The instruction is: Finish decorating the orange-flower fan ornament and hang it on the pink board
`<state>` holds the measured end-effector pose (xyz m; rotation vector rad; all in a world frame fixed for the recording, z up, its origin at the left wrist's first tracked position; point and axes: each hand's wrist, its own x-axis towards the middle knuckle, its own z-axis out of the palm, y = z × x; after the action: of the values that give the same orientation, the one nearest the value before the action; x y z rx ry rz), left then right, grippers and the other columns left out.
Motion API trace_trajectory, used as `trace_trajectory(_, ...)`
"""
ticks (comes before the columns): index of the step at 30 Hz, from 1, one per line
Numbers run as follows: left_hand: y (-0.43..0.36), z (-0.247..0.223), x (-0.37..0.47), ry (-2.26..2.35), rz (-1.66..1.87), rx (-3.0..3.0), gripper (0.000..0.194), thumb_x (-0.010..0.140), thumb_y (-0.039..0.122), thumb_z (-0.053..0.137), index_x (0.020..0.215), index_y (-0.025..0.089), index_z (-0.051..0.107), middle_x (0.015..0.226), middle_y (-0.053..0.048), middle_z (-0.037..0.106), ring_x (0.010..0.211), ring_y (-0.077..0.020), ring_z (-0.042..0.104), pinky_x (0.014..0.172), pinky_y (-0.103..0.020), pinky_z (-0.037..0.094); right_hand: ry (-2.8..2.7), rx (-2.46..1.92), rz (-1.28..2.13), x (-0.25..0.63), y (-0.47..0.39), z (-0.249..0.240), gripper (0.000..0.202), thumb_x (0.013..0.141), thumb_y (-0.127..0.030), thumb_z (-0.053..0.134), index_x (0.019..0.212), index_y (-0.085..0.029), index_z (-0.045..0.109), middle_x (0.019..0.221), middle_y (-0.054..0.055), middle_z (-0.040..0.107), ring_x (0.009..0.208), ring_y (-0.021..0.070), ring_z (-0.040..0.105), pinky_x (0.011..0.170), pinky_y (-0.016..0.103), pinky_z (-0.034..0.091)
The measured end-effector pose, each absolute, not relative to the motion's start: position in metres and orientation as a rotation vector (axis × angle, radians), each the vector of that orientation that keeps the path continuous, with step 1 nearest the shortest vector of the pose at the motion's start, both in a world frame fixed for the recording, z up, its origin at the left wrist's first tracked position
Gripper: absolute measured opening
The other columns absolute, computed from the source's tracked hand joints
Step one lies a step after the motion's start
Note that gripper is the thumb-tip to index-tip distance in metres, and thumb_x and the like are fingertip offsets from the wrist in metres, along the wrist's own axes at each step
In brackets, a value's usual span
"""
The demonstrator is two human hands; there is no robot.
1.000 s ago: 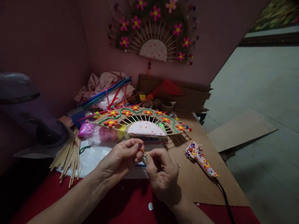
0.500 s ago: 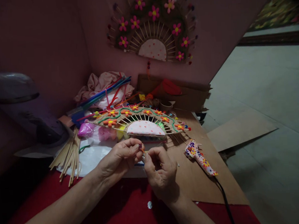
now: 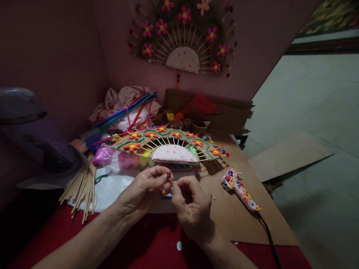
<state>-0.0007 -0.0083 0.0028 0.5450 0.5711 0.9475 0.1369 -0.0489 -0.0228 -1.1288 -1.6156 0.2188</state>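
Note:
My left hand (image 3: 150,187) pinches a small dark red bead (image 3: 169,176) between thumb and fingertips. Close beside it on the right, my right hand (image 3: 192,204) is closed at the fingertips on a thin orange strand (image 3: 171,181) that meets the bead. The fingers hide most of the strand. Just beyond both hands stands a fan-shaped piece with a white dotted half-circle (image 3: 175,153), thin sticks, orange flowers and a wavy green line.
Wooden sticks (image 3: 85,191) lie at the left. A flower-patterned glue gun (image 3: 238,189) with a black cord rests on brown cardboard (image 3: 262,222) at the right. A similar fan with pink flowers (image 3: 184,15) hangs on the wall. Pink cloth (image 3: 122,98) is heaped behind.
My right fingertips have shifted very slightly and less shows of the shiny bit between the hands. Everything else looks the same.

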Motion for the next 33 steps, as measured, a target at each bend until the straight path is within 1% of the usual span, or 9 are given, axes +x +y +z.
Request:
trace_trajectory(3,-0.0081,0.0027,-0.0011,0.58,0.945,0.541,0.02,0.062,0.008,0.079,0.079,0.009,0.067,0.074,-0.005,0.067,0.055,-0.0065,0.059,0.057,-0.015,0.048,-1.612,-1.121,0.213,0.1367,-0.049,-0.0222,0.006,0.084,-0.018,0.055,0.078,-0.019,0.056,0.064,-0.001,0.061,0.053,0.0102,0.057,0.051,0.021,0.044)
trace_trajectory(7,-0.0091,0.0024,-0.0011,0.567,0.936,0.541,0.023,0.066,0.01,0.077,0.087,0.009,0.069,0.076,-0.005,0.066,0.058,-0.0061,0.059,0.06,-0.016,0.048,-1.621,-1.122,0.201,0.1377,-0.049,-0.0238,0.006,0.084,-0.018,0.054,0.078,-0.019,0.054,0.063,-0.002,0.059,0.052,0.0096,0.055,0.048,0.021,0.042)
trace_trajectory(13,-0.0107,0.0049,0.0007,0.549,0.954,0.579,0.02,0.068,0.016,0.078,0.084,0.009,0.069,0.073,-0.004,0.063,0.055,-0.006,0.054,0.053,-0.016,0.045,-1.611,-1.121,0.206,0.1391,-0.0494,-0.0253,0.005,0.084,-0.017,0.054,0.08,-0.019,0.054,0.063,-0.002,0.058,0.051,0.0092,0.053,0.048,0.02,0.041)
trace_trajectory(17,-0.0103,0.005,0.0,0.555,0.941,0.568,0.018,0.069,0.012,0.076,0.086,0.008,0.07,0.074,-0.006,0.065,0.058,-0.0068,0.057,0.057,-0.016,0.048,-1.603,-1.121,0.164,0.1389,-0.0503,-0.0228,0.007,0.084,-0.017,0.054,0.078,-0.019,0.054,0.06,-0.003,0.054,0.047,0.0078,0.048,0.045,0.02,0.038)
trace_trajectory(21,-0.0098,0.0043,-0.0013,0.559,0.925,0.533,0.022,0.067,0.009,0.076,0.089,0.009,0.071,0.077,-0.006,0.066,0.06,-0.0068,0.059,0.062,-0.016,0.05,-1.616,-1.102,0.152,0.1394,-0.0509,-0.0229,0.007,0.084,-0.017,0.054,0.078,-0.019,0.053,0.059,-0.004,0.051,0.047,0.0072,0.046,0.045,0.02,0.037)
trace_trajectory(26,-0.0103,0.0052,-0.0007,0.553,0.945,0.547,0.02,0.063,0.01,0.08,0.079,0.01,0.069,0.074,-0.005,0.066,0.057,-0.0063,0.057,0.057,-0.015,0.047,-1.625,-1.101,0.148,0.1398,-0.0511,-0.0237,0.006,0.084,-0.017,0.054,0.078,-0.019,0.053,0.061,-0.004,0.052,0.048,0.0072,0.046,0.045,0.019,0.037)
trace_trajectory(33,-0.0108,0.0059,-0.0003,0.57,0.952,0.551,0.022,0.059,0.011,0.082,0.078,0.01,0.07,0.073,-0.005,0.066,0.057,-0.0061,0.057,0.058,-0.016,0.047,-1.626,-1.092,0.154,0.1394,-0.051,-0.021,0.006,0.084,-0.017,0.054,0.079,-0.019,0.053,0.06,-0.004,0.053,0.048,0.0076,0.048,0.046,0.019,0.038)
